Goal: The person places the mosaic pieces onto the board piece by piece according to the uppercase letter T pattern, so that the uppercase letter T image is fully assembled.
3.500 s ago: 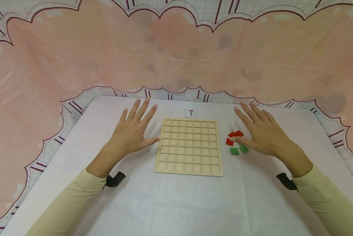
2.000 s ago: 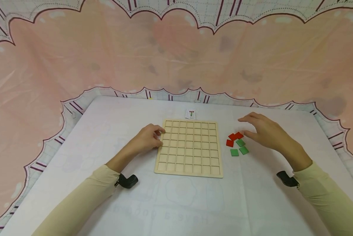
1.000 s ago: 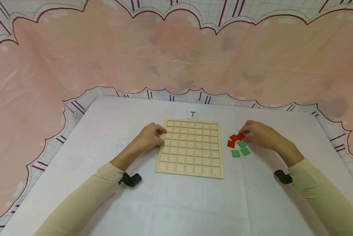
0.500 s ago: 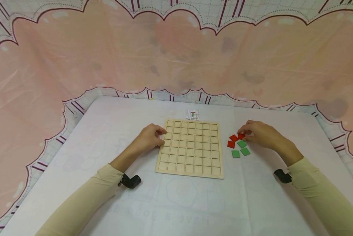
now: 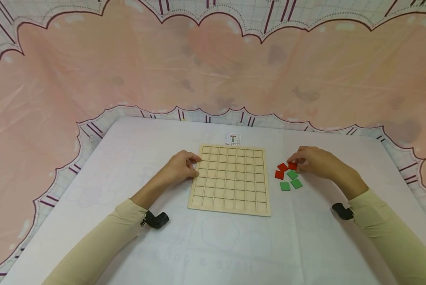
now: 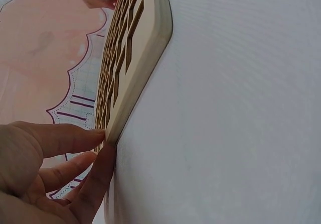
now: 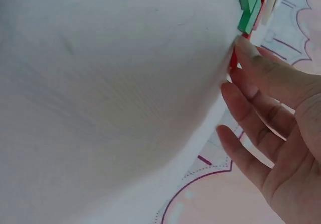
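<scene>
A square wooden grid board (image 5: 230,211) lies on the white table. My left hand (image 5: 179,166) holds its left edge; in the left wrist view the fingertips (image 6: 106,151) are right at the board's side and rim. To the right of the board, my right hand (image 5: 314,161) pinches a red square tile (image 5: 292,166) between thumb and fingers, low over the table. In the right wrist view that tile (image 7: 233,61) is mostly hidden by the thumb. Two other red tiles (image 5: 279,175) and three green tiles (image 5: 285,186) lie loosely just beside it.
A small card (image 5: 233,139) with a T-shaped red and green pattern on a grid lies behind the board. Black wrist cameras (image 5: 156,220) sit at both sleeves. A peach patterned cloth (image 5: 213,71) hangs behind the table (image 5: 213,249).
Both hands were spread open over the table; the left has come to the board's left edge and the right down to the tiles. The pinched red tile has shifted slightly right, away from its neighbour.
</scene>
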Demonstrator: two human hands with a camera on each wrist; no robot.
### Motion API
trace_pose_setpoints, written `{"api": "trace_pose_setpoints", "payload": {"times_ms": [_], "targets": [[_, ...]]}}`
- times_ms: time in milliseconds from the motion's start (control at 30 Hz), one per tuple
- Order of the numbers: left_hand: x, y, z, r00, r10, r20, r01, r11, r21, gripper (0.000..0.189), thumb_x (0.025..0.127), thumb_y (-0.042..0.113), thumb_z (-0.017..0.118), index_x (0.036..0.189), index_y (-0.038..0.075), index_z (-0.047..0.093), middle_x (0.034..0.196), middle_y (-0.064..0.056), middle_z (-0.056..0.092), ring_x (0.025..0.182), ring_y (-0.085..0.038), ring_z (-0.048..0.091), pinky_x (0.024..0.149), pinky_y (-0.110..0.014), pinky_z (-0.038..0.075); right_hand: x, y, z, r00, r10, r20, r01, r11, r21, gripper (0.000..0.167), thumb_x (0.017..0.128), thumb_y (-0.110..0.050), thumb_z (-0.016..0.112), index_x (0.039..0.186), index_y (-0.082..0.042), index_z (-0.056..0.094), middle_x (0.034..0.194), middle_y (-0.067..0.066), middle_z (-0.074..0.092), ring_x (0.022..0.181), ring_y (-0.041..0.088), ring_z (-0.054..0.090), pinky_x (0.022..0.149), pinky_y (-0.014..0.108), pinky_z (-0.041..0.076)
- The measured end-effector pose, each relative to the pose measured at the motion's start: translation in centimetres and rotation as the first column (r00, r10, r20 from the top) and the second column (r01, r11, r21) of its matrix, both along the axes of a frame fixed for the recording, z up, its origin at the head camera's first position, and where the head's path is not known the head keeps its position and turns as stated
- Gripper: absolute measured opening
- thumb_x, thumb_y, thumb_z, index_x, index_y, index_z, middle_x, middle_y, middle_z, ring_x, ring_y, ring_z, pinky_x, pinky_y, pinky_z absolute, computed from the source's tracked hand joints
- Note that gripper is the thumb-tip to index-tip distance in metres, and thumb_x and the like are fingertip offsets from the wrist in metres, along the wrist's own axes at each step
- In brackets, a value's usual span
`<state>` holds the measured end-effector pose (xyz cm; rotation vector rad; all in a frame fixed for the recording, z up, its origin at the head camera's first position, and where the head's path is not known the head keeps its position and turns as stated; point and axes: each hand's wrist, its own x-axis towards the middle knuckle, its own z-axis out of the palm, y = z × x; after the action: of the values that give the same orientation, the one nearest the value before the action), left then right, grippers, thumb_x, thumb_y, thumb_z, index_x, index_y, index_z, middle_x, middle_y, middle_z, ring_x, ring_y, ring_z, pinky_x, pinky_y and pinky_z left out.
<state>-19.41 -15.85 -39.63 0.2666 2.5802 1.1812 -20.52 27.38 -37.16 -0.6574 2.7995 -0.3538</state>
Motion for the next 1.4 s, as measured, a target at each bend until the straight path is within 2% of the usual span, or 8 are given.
{"api": "trace_pose_setpoints", "payload": {"times_ms": [200,400,700,800,1033,1400], "targets": [[0.3,0.0,0.3,1.000,-0.005,-0.002,0.005,1.000,0.011,0.046,0.083,-0.003,0.076,0.127,-0.003,0.065,0.116,-0.017,0.054,0.085,-0.019,0.056,0.069,-0.026,0.049,-0.3,0.1,0.0,0.999,0.015,-0.035,-0.015,1.000,0.002,0.029,0.084,-0.004,0.080,0.112,-0.014,0.079,0.093,-0.003,0.065,0.090,0.020,0.060,0.083,0.046,0.055],[0.3,0.1,0.2,1.000,-0.007,-0.009,0.007,1.000,0.002,0.045,0.083,-0.002,0.076,0.127,-0.002,0.065,0.115,-0.017,0.054,0.084,-0.019,0.056,0.070,-0.027,0.049,-0.5,0.4,0.2,0.998,0.034,-0.044,-0.033,0.999,0.029,0.027,0.084,-0.009,0.082,0.109,-0.017,0.078,0.097,-0.005,0.067,0.091,0.019,0.062,0.079,0.046,0.055],[0.4,0.1,0.2,1.000,-0.014,-0.017,0.014,1.000,-0.001,0.045,0.083,-0.002,0.076,0.127,-0.003,0.065,0.116,-0.017,0.054,0.087,-0.020,0.056,0.071,-0.027,0.049,-0.8,0.6,0.4,0.990,0.125,-0.061,-0.120,0.990,0.079,0.020,0.085,-0.014,0.082,0.104,-0.016,0.077,0.094,-0.007,0.064,0.090,0.017,0.062,0.079,0.042,0.055],[0.4,0.1,0.1,1.000,-0.012,-0.021,0.012,1.000,-0.003,0.045,0.083,-0.002,0.076,0.127,-0.003,0.065,0.115,-0.016,0.055,0.087,-0.020,0.056,0.072,-0.028,0.049,-0.8,0.6,0.3,0.991,0.119,-0.056,-0.114,0.990,0.078,0.019,0.085,-0.014,0.081,0.103,-0.015,0.076,0.095,-0.006,0.064,0.090,0.017,0.062,0.081,0.042,0.055],[0.4,0.2,0.3,1.000,-0.009,-0.025,0.008,1.000,-0.010,0.045,0.083,-0.002,0.077,0.126,-0.002,0.065,0.112,-0.015,0.055,0.086,-0.019,0.056,0.073,-0.028,0.049,-1.0,0.8,0.1,0.998,0.048,-0.035,-0.046,0.997,0.067,0.022,0.085,-0.021,0.079,0.106,-0.013,0.073,0.093,-0.004,0.066,0.088,0.016,0.061,0.080,0.041,0.054],[0.6,0.1,0.2,0.999,-0.019,-0.048,0.019,1.000,0.002,0.044,0.083,-0.003,0.075,0.126,-0.005,0.065,0.113,-0.015,0.055,0.085,-0.018,0.057,0.071,-0.025,0.049,-1.3,0.8,0.4,0.995,0.083,-0.059,-0.082,0.996,0.017,0.026,0.086,-0.022,0.079,0.110,-0.015,0.072,0.095,-0.007,0.069,0.089,0.015,0.062,0.074,0.034,0.053]]}}
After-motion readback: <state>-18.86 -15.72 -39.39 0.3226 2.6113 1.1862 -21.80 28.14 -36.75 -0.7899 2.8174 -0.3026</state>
